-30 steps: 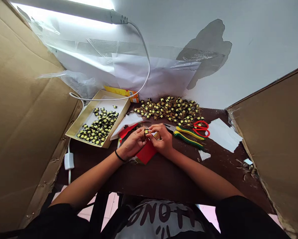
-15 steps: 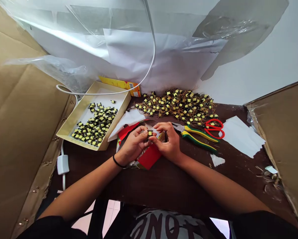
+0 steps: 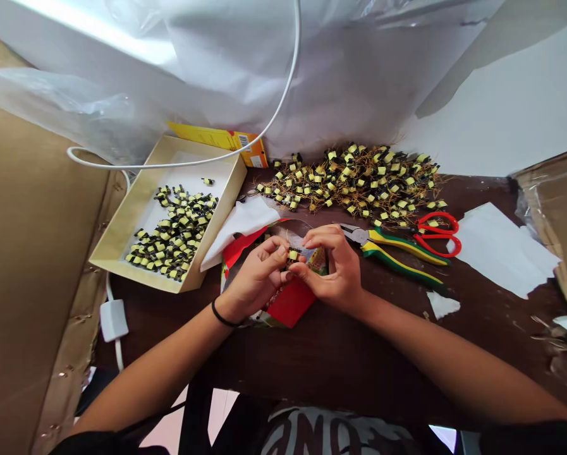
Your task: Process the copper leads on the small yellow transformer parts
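A small transformer (image 3: 293,255), with a yellow-wrapped middle, black ends and a fine wire sticking up, is held between my hands above the table. My left hand (image 3: 259,272), a black band at its wrist, pinches it from the left between thumb and fingers. My right hand (image 3: 333,268) is curled around its right side, thumb at the lower edge and forefinger higher up. Beneath my hands lies an open container with a red flap (image 3: 292,302), mostly covered by them. Some wire scraps show inside it.
Many wireless-looking transformers fill a cream tray (image 3: 100,262) at left. A heap of wired ones (image 3: 359,180) lies at the back. Pliers (image 3: 401,256), red-handled scissors (image 3: 437,234) and white paper (image 3: 501,249) are at right. A white cable (image 3: 283,104) hangs across the back; cardboard walls (image 3: 22,253) flank the table.
The view has shifted, so the tray and heap appear higher and the right-hand items farther right. Both hands still hold the transformer, with only slight finger movement.
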Tool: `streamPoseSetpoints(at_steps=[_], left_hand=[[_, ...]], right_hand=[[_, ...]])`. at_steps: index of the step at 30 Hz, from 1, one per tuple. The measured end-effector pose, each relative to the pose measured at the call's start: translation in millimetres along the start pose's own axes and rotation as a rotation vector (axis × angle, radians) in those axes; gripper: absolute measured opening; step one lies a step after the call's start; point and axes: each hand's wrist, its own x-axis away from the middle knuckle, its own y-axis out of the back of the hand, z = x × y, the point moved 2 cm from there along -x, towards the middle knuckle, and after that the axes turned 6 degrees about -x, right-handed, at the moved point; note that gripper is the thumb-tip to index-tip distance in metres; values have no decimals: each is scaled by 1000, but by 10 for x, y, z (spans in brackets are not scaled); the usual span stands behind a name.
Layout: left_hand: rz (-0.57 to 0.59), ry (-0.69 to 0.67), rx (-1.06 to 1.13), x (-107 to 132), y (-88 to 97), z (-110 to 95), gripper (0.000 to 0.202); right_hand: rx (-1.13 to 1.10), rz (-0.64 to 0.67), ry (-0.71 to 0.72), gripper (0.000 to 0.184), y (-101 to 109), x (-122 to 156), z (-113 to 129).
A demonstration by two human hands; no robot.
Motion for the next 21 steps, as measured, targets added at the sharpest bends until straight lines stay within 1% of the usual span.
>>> streamPoseSetpoints(at_steps=[3, 9, 15, 17, 21], left_hand=[[-7, 29, -10, -2, 11, -4, 39], [10, 28, -8, -11, 23, -2, 36], [33, 28, -39, 2, 45, -21, 35], [30, -11, -103, 0, 73, -26, 38], [-4, -141, -300, -3, 120, -36, 40]], right_hand=[[-12, 7, 3, 30, -3, 1, 2], [-16, 1, -6, 27, -7, -5, 11], [37, 23, 12, 22, -1, -12, 17], [68, 36, 9, 21, 3, -12, 12], [87, 89, 39, 24, 5, -14, 26]])
